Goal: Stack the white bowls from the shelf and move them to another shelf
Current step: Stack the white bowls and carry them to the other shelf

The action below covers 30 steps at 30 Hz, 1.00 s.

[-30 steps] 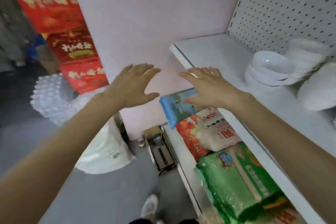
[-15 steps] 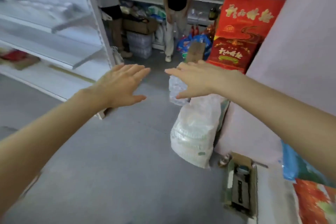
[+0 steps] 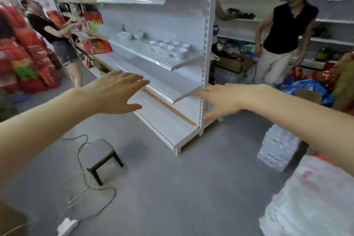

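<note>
A big white rack [image 3: 207, 25] fills the middle of the shop. It has four boards, one over the other. Its long side runs from far away on the left to close by on the right. I can see two other people near it. One is a person in a black top [image 3: 287, 30] on the right, and one is a person by the red boxes [image 3: 57, 34] on the left. A fat white sack [image 3: 310, 197] sits low on the right, with one pack of water bottles [image 3: 277, 147] behind it. One small stool [image 3: 101, 154] stands on the grey floor.

Both hands are up in front, flat and spread wide. They hold nothing. The left hand [image 3: 115, 94] and the right hand [image 3: 220, 101] are well apart.

The white bowls [image 3: 168, 49] sit on the bowl shelf [image 3: 145, 54], the second board from the top. They are ahead of the hands and higher up, and in the picture they lie between the two hands. Most are in one bunch near the close end of the shelf. I count about seven there, but it is blurry, so I am not sure. They look side by side, not stacked. Two more bowls [image 3: 138, 34] sit farther along to the left. I think the right hand is nearer the bunch. The person must step closer first.

One white plug strip [image 3: 67, 225] lies on the floor with its wire.
</note>
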### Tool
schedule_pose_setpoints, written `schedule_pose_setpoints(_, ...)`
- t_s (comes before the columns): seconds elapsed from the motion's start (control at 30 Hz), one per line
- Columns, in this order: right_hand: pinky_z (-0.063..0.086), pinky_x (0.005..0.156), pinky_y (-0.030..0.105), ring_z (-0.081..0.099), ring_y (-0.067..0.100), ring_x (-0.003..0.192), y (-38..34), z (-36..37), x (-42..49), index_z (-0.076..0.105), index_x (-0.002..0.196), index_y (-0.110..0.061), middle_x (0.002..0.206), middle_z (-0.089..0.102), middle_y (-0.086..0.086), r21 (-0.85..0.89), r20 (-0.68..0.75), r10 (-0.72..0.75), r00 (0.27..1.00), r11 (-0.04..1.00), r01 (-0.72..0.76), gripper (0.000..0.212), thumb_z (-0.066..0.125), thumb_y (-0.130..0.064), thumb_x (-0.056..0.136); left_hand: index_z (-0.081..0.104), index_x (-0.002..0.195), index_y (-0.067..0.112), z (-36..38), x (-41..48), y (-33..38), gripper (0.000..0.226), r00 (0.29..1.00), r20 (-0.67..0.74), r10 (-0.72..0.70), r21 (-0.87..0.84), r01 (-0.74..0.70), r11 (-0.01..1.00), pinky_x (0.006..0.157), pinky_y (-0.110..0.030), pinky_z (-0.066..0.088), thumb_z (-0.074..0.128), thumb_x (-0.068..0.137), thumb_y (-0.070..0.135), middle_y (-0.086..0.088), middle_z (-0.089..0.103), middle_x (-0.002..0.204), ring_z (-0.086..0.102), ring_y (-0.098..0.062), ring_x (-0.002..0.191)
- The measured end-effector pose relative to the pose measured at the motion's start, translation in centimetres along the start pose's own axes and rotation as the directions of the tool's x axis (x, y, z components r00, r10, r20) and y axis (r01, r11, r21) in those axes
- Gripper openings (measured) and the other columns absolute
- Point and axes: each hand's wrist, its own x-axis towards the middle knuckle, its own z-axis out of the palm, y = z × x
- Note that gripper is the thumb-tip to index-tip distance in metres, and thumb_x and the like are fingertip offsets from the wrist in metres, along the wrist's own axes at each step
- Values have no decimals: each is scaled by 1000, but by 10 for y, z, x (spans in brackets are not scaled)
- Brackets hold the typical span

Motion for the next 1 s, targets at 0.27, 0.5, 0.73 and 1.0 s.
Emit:
schedule_pose_setpoints(0.27, 31, 111, 36, 30, 22, 140, 42, -60, 160, 4, 153, -33, 157, 21, 1, 6, -58, -59, 997, 998, 60, 90, 59, -55, 86, 17, 152, 25, 62, 88, -122, 77, 996, 21, -88, 21, 87, 996, 114, -33, 24, 44, 90, 60, 1, 31, 155, 34, -19, 140)
schedule_pose_setpoints(0.5, 35, 109, 40, 32, 23, 138, 98, -80, 322, 6, 152, -33, 152, 27, 3, 40, -27, -23, 999, 999, 24, 87, 59, -55, 85, 17, 152, 26, 115, 191, -217, 76, 994, 7, -108, 24, 107, 994, 115, -34, 25, 44, 90, 61, 2, 30, 155, 33, -17, 140)
schedule_pose_setpoints(0.73, 35, 109, 38, 35, 20, 135, 122, -81, 455, 6, 151, -37, 148, 28, 0, 163, 80, -41, 996, 986, 28, 90, 62, -56, 83, 13, 152, 30, 200, 266, -301, 78, 993, 35, -114, -124, 117, 985, 116, -34, 24, 42, 88, 64, 4, 25, 157, 33, -17, 141)
schedule_pose_setpoints(1.0, 37, 92, 27, 40, 16, 125, 108, -108, 611, 7, 151, -36, 140, 33, -3, 208, 18, -41, 999, 977, 36, 88, 61, -55, 84, 16, 152, 28, 300, 380, -431, 77, 999, -38, -22, -202, 14, 979, 115, -33, 23, 43, 89, 61, 1, 26, 157, 33, -20, 141)
